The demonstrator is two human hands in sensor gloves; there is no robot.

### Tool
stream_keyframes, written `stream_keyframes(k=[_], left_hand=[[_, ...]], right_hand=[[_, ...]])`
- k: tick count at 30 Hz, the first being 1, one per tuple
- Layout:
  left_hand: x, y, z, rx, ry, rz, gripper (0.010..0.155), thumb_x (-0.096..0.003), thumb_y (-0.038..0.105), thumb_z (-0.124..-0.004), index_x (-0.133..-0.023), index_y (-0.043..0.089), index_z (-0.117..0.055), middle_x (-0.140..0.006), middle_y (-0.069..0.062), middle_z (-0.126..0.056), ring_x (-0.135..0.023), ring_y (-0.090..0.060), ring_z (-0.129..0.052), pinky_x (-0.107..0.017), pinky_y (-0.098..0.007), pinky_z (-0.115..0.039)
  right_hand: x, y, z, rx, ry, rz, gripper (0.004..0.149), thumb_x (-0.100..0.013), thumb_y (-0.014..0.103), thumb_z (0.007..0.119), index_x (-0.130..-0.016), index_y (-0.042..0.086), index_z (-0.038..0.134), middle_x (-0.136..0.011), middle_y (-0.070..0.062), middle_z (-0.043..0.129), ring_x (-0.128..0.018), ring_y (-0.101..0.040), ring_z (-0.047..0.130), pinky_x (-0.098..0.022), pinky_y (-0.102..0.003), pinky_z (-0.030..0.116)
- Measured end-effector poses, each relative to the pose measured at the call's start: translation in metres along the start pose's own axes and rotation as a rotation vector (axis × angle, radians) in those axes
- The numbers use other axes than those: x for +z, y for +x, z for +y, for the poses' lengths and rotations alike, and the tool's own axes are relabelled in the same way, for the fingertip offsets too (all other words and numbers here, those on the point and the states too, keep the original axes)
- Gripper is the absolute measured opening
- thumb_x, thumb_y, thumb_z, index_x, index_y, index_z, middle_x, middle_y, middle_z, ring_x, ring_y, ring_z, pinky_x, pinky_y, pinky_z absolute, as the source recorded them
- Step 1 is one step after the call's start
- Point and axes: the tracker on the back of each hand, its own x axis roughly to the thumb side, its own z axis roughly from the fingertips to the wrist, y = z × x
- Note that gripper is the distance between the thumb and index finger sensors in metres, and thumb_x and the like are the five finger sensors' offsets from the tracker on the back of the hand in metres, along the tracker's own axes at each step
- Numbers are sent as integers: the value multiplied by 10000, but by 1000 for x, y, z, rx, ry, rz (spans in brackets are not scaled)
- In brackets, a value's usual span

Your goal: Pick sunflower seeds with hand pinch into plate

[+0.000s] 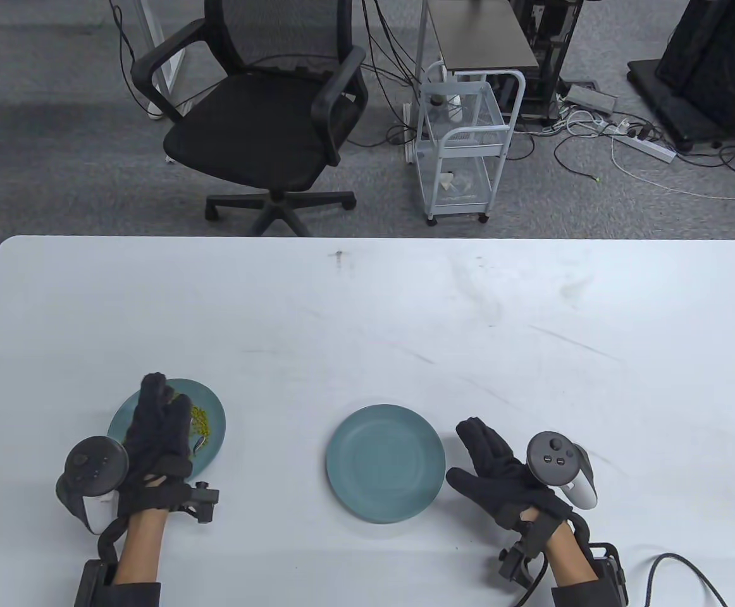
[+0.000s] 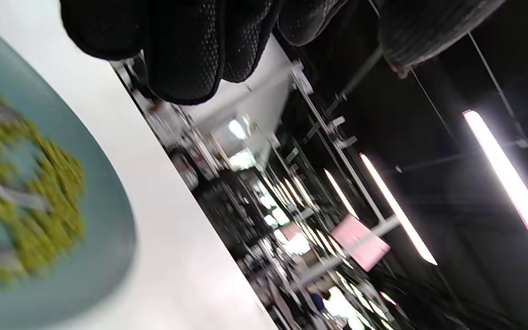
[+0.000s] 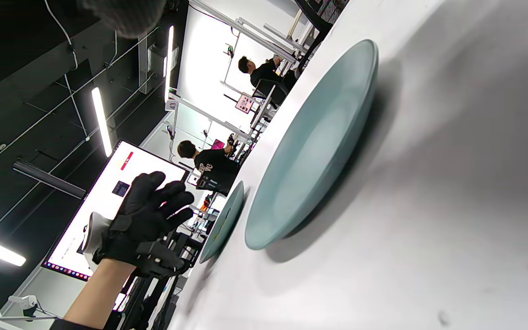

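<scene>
Table view: the left hand (image 1: 155,423) is hovering over the left plate (image 1: 212,404), fingers straight and together, gripping nothing. Sunflower seeds (image 1: 200,422) are lying in a small loose heap at three o'clock of the fingers; the left wrist view blurs them. They look tiny, light, hard and slippery, so a thumb-and-forefinger tip pinch on a few seems best. The empty plate (image 1: 385,463) is sitting at three o'clock, well apart. Beside its rim, the right hand (image 1: 500,471) is resting open.

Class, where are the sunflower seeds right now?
In the table view, the sunflower seeds lie on the left plate, beside the left hand.
</scene>
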Motion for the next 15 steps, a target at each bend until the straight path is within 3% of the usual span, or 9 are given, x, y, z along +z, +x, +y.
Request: stream_keyframes(k=[3, 8, 15], left_hand=[[-4, -14, 21, -113, 98, 91, 706, -592, 575, -699, -1109, 218, -377, -1120, -203, -550, -851, -450, -766, -589, -617, -634], [-4, -42, 40, -257, 142, 311, 736, -586, 574, -717, -1108, 199, -361, -1113, -220, -539, -858, -447, -738, -581, -593, -632], [0, -80, 40, -289, 74, 582, 704, -582, 531, -736, -1103, 187, -413, -1055, -228, -653, -733, -396, -831, -471, -510, -704]], right_hand=[[0, 0, 1, -3, 1, -4, 884, -596, 560, 670, -1066, 58, 115, -1089, -310, 4, -932, -595, -7, -576, -743, 44], [0, 0, 2, -14, -3, -10, 882, -595, 555, 673, -1066, 55, 121, -1087, -312, 32, -930, -595, -6, -576, -742, 46], [0, 1, 5, -16, 1, -15, 882, -595, 555, 673, -1066, 54, 121, -1086, -314, 31, -930, -594, -7, -577, -742, 47]])
